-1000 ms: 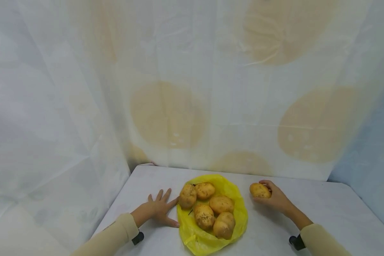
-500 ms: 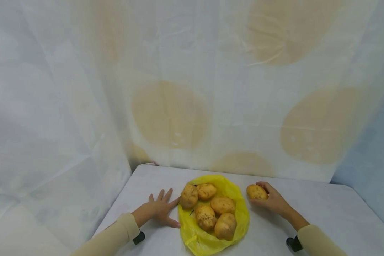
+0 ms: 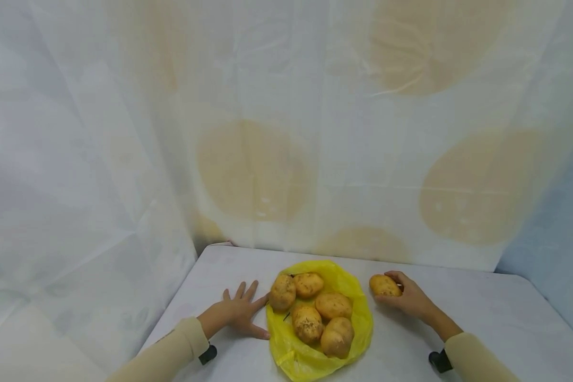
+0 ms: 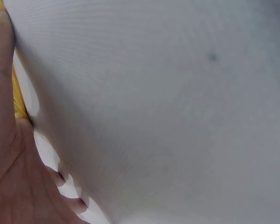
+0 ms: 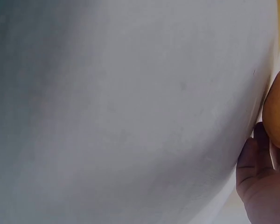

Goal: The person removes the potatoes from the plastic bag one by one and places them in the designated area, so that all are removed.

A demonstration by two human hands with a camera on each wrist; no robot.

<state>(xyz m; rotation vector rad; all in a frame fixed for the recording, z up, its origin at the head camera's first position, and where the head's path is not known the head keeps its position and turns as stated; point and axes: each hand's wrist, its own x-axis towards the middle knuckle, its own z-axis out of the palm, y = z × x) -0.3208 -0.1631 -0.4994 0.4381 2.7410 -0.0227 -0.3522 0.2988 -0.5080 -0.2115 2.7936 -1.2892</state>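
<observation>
A yellow plastic bag lies spread on the white table, its mouth rolled wide, with several potatoes inside. At its left side my left hand rests on the table, fingers spread, thumb and index fingertips right at the bag's edge. To the right of the bag, my right hand grips a single potato between thumb and fingers, low over the table. In the right wrist view that potato sits against the fingers. The left wrist view shows the left palm beside a strip of yellow bag.
The white table stretches to the right of the right hand. Behind it hangs a pale curtain with tan round patches, and a white sheet closes the left side. Dark camera mounts sit at both wrists.
My right hand with the potato has shifted slightly left, closer to the bag, and then stayed nearly still. The left hand and the bag hold their places.
</observation>
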